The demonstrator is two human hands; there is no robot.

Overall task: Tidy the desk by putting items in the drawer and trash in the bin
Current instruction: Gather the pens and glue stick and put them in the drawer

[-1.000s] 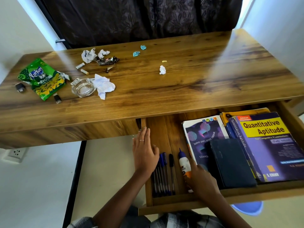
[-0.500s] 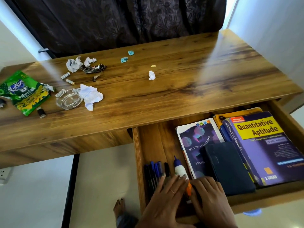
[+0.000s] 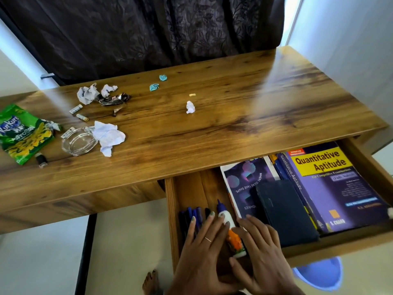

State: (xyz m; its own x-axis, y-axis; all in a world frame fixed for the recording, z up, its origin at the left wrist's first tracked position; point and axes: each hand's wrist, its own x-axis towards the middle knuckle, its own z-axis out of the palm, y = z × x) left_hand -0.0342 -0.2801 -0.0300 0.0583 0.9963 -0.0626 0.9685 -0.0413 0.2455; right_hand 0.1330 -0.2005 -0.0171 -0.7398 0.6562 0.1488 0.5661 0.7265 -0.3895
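Left hand (image 3: 204,248) lies flat, fingers straight and spread, over the pens (image 3: 192,216) in the drawer (image 3: 170,209), fingertips touching the glue bottle (image 3: 230,233). Right hand (image 3: 260,250) lies flat too, fingers straight, close along the bottle's right side; no pinch seen on either. Bottle lies on its side at the drawer's near left, between the two hands, cap pointing far. Judged step: settling stationery in the drawer; the storing part looks nearly done. Right of the hands: a notebook (image 3: 240,179), a dark case (image 3: 282,209) on it, then a yellow-and-purple book (image 3: 331,188). Next move likely calls for both hands to lift out, then clear trash from the desk (image 3: 234,128). On its far left: crumpled paper (image 3: 108,137), glass ashtray (image 3: 77,142), green snack bag (image 3: 23,133), wrappers (image 3: 112,99); one paper ball (image 3: 190,107) mid-desk. Dark curtain (image 3: 148,28) behind, pale walls. A blue shape (image 3: 321,273) below the drawer may be the bin; cannot tell.
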